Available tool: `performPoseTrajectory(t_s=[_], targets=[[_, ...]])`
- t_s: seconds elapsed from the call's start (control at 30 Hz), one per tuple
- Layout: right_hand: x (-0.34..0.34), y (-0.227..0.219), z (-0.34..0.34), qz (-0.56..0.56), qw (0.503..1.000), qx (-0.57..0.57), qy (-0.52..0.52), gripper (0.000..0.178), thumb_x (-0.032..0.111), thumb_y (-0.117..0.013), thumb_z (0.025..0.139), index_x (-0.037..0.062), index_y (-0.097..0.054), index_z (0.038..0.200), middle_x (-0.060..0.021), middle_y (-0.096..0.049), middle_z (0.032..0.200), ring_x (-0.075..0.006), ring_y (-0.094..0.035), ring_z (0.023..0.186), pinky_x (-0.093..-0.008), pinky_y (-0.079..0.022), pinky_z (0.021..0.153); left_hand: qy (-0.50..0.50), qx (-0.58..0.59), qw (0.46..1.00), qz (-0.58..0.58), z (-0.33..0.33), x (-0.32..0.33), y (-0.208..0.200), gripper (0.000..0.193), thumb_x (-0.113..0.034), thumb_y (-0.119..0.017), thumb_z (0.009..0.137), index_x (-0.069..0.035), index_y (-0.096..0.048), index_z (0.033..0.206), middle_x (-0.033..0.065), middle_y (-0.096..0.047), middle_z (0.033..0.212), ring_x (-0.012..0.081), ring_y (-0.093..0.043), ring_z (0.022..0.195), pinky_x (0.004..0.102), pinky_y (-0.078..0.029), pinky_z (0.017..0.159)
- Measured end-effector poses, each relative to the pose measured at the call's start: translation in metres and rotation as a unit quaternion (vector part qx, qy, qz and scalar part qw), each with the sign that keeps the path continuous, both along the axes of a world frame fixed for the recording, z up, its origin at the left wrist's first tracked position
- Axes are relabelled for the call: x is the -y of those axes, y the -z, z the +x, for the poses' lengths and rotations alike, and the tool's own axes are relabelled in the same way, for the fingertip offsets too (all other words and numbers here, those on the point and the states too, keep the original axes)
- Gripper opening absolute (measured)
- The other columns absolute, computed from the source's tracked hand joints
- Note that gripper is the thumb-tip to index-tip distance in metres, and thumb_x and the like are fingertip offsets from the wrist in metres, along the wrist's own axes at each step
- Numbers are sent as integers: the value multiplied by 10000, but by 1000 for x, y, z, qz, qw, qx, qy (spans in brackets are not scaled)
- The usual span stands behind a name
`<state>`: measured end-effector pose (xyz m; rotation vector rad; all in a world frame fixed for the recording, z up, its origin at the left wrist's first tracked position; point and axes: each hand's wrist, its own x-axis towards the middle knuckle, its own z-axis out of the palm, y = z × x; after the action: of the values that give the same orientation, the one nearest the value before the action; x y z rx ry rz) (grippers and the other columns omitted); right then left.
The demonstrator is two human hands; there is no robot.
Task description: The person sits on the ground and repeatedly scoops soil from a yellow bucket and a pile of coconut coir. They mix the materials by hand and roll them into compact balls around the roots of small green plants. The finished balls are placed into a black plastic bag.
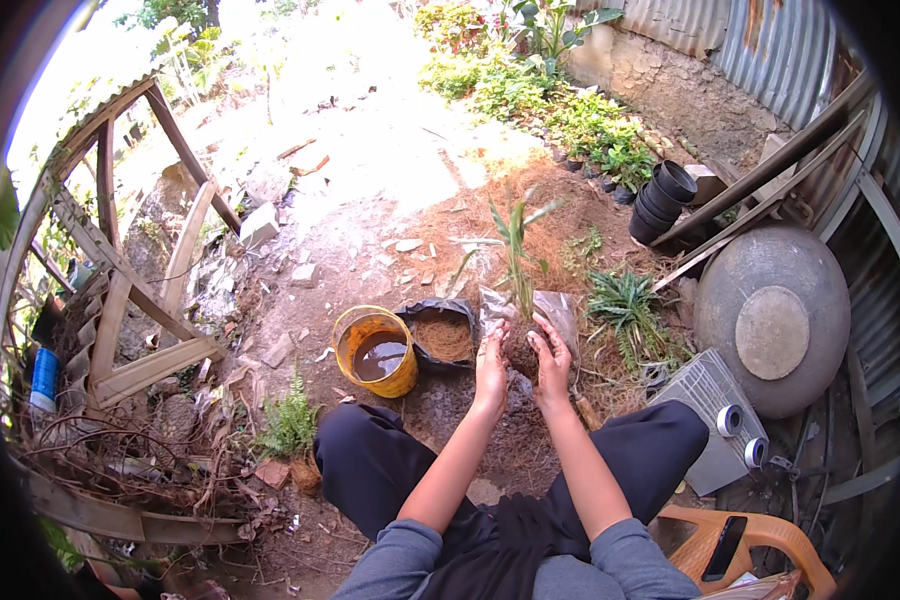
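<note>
A young green plant point(517, 250) with long narrow leaves stands upright in front of me. Dark soil point(519, 345) surrounds its base. My left hand point(491, 368) presses on the left side of this soil and my right hand point(552, 362) on its right, cupped with the plant between them. Soil marks the fingers. Just behind the hands lies a greyish plastic sheet or bag point(555, 305). To the left, a black plastic bag point(407, 312) holds brown fibrous material. Beside that bag is a yellow bucket point(400, 378) with murky water in it.
Potted seedlings point(610, 150) line the wall, near stacked black pots point(662, 205). On the right are a large round basin point(815, 310), a grey wire-fronted box point(692, 400) and an orange chair point(795, 545) with a phone point(725, 548). A wooden frame point(110, 220) leans at left.
</note>
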<state>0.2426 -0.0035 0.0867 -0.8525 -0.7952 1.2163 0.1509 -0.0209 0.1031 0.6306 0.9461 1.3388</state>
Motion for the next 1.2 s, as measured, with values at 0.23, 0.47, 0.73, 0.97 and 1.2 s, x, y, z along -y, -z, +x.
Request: performPoseTrajectory(t_s=[0.23, 0.47, 0.73, 0.97, 1.2], targets=[[16, -23, -10, 220, 890, 392, 78, 369, 200, -605, 774, 35, -563, 1102, -147, -495, 1171, -295, -454, 1111, -387, -323, 963, 13, 303, 952, -29, 3, -5, 13, 430, -395, -321, 923, -102, -423, 1221, 83, -486, 1195, 229, -495, 1071, 389, -427, 892], [21, -60, -12, 296, 735, 606, 73, 404, 345, -563, 791, 72, -576, 1088, -183, -420, 1228, -352, -375, 1152, -448, -274, 966, -3, 299, 954, 10, -3, -11, 25, 403, -394, -316, 932, -107, -448, 1182, 79, -490, 1152, 203, -494, 1062, 349, -426, 894], [15, -48, -8, 293, 775, 558, 55, 411, 381, -569, 788, 72, -583, 1059, -160, -398, 1277, -348, -335, 1193, -471, -230, 990, -17, 195, 980, 32, -4, -4, 11, 415, -401, -352, 924, -125, -403, 1230, 83, -444, 1199, 197, -440, 1129, 344, -394, 935], [5, -51, -14, 301, 716, 629, 39, 390, 381, -522, 826, 61, -574, 1041, -163, -391, 1294, -349, -319, 1224, -489, -196, 1017, -63, 231, 970, 28, -4, -11, 22, 327, -351, -374, 932, -114, -456, 1143, 48, -483, 1115, 161, -462, 1060, 316, -407, 895], [13, -46, -14, 270, 799, 536, 31, 424, 332, -555, 817, 35, -528, 1120, -177, -403, 1276, -339, -368, 1199, -460, -260, 1000, -55, 215, 975, 8, -8, -8, 4, 384, -361, -346, 928, -94, -415, 1195, 63, -475, 1163, 174, -470, 1072, 325, -403, 903]])
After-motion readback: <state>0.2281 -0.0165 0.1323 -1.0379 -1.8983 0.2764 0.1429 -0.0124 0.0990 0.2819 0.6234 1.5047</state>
